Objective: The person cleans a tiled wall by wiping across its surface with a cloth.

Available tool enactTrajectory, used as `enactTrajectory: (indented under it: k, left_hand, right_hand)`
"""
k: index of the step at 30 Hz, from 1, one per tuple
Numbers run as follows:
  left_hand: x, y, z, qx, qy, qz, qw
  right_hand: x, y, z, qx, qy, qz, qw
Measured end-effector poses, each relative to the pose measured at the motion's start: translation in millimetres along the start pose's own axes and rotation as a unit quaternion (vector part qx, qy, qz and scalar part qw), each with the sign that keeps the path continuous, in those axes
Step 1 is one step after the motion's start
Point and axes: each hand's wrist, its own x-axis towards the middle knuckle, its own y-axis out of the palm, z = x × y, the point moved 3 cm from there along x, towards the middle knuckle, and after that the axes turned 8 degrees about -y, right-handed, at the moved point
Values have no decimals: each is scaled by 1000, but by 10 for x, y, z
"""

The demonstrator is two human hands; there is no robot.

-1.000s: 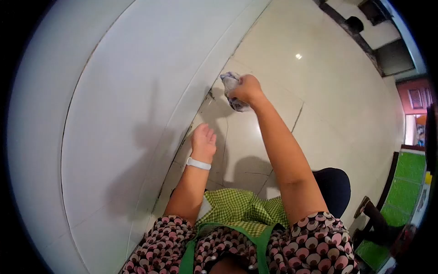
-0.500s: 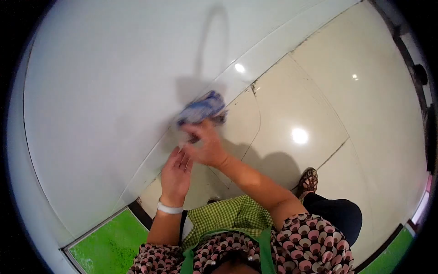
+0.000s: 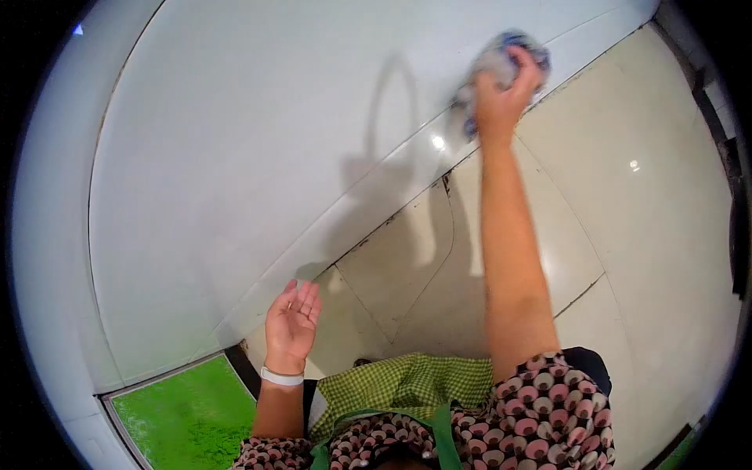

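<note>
My right hand [image 3: 505,98] is stretched far forward, its fingers closed over a crumpled blue and white cloth [image 3: 513,51]. The cloth presses against the lower part of the white wall [image 3: 251,133], near the seam where it meets the floor; its edges are smeared by motion. Palm up, my left hand [image 3: 292,323] hangs close to my body with its fingers stretched and nothing in it. A white band [image 3: 282,377] circles that wrist.
Glossy cream floor tiles [image 3: 611,329] with dark, dirty joints lie below and to the right. A bright green panel [image 3: 184,415] with a metal edge is at the lower left. A dark strip [image 3: 717,117] borders the floor at the far right.
My right hand has swept the cloth forward and to the right along the wall's base. My left hand, formerly near the right, has drawn slightly back and down. The camera view has shifted.
</note>
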Motion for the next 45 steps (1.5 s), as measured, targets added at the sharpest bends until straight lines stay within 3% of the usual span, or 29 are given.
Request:
enactTrajectory:
  k: [2, 3, 5, 7, 10, 11, 14, 15, 17, 19, 20, 21, 23, 24, 25, 26, 27, 28, 29, 31, 33, 34, 36, 37, 38, 40, 41, 44, 45]
  left_hand:
    - [-47, -155, -47, 9, -21, 10, 1000]
    - [-86, -218, -83, 0, -16, 4, 1000]
    - [-144, -302, -170, 5, -8, 11, 1000]
    - [-34, -357, -188, -13, 2, 24, 1000]
    - [80, -352, -220, -37, 14, 32, 999]
    - [93, -361, -224, -44, 16, 26, 999]
    - [361, -98, -281, -26, 20, 25, 999]
    - [469, -49, -282, -25, 16, 29, 999]
    - [672, -20, -264, -86, 0, -5, 996]
    - [675, -2, -317, -101, 11, -11, 995]
    - [593, -18, -339, -117, 26, -21, 993]
    - [442, -39, -326, -115, 22, -17, 993]
    - [230, -63, -491, -77, 138, -80, 984]
    - [90, -155, -456, -80, 140, -77, 984]
    - [-4, -264, -456, -70, 198, -81, 974]
    - [-53, -360, -455, -61, 255, -85, 961]
    - [-78, -419, -431, -64, 256, -83, 961]
    - [-107, -461, -420, -51, 264, -93, 959]
    - [-93, -519, -413, -37, 272, -102, 956]
    - [8, -655, -401, -20, 280, -108, 954]
    - [56, -767, -376, -3, 289, -114, 951]
    - [84, -811, -382, 4, 287, -117, 951]
    - [67, -843, -382, 8, 291, -115, 950]
    - [46, -850, -368, -8, 288, -117, 951]
    - [2, -820, -374, -24, 284, -119, 951]
    - [-96, -722, -436, -19, 285, -117, 951]
    - [-142, -666, -475, -9, 282, -118, 952]
    - [-234, -579, -576, -11, 286, -139, 948]
    - [-257, -564, -609, -16, 289, -134, 948]
  right_hand:
    - [75, 150, -527, 75, 156, -35, 984]
    - [110, 162, -527, 85, 158, -28, 983]
    - [112, 310, -511, 247, 366, 45, 896]
    - [-21, 320, -187, 283, 365, 35, 886]
    - [-375, 253, 755, 129, 97, 47, 986]
    - [-591, 280, 1095, 65, -15, 68, 995]
    - [-1430, 582, 1747, 140, -122, 148, 971]
    - [-1636, 665, 1973, 134, -115, 347, 921]
    - [-1930, 829, 2317, 194, -195, 533, 800]
    - [-2356, 984, 2395, 377, -223, 491, 753]
    - [-2238, 918, 2440, 372, -224, 492, 755]
    - [-2167, 850, 2494, 301, -177, 600, 720]
    - [-1665, 902, 2528, 210, -156, 673, 692]
    - [-1256, 814, 2476, 262, -123, 462, 839]
    - [-883, 698, 2345, 297, -82, 218, 926]
    - [-601, 670, 2224, 4, -264, 172, 949]
    - [-395, 714, 1994, 11, -287, 157, 945]
    - [-140, 744, 1699, 97, -199, 115, 968]
    - [6, 794, 1403, 45, -198, 42, 978]
    - [-6, 848, 650, -25, -117, 43, 992]
    - [-138, 759, -29, 11, 25, 70, 997]
    - [-196, 676, -267, 101, 210, 72, 970]
    - [-310, 537, -344, 204, 431, 72, 876]
    - [-321, 505, -308, 221, 477, 73, 848]
    - [-296, 549, -251, 226, 472, 73, 849]
    - [-174, 713, 17, 161, 276, 65, 945]
    - [-10, 752, 367, 159, 180, 80, 967]
    - [345, 889, 1592, 144, -74, 118, 980]
    - [336, 941, 1973, 122, -93, 141, 978]
